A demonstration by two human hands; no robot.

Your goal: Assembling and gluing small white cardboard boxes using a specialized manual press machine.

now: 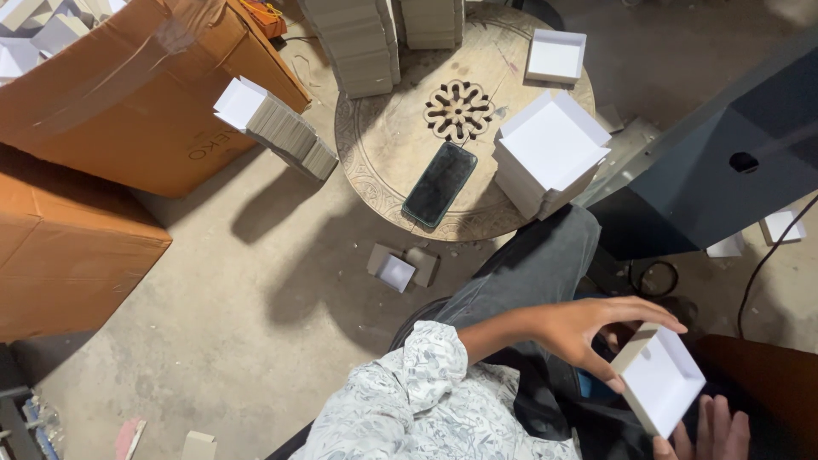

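Note:
My left hand (596, 332) grips the upper edge of a small white square box tray (660, 379), thumb and fingers pinching its grey outer wall. My right hand (714, 430) comes in at the bottom edge of the view, fingers touching the tray's lower corner from beneath. The tray tilts toward me with its white inside showing, held over my lap. My left sleeve is a pale patterned shirt.
A round carved wooden table (383, 145) ahead carries a dark phone (440, 184), a stack of white box trays (550, 158), one single tray (555, 56) and tall stacks of flat cards (358, 43). Brown cardboard cartons (119, 94) stand left; a dark machine (724, 162) right.

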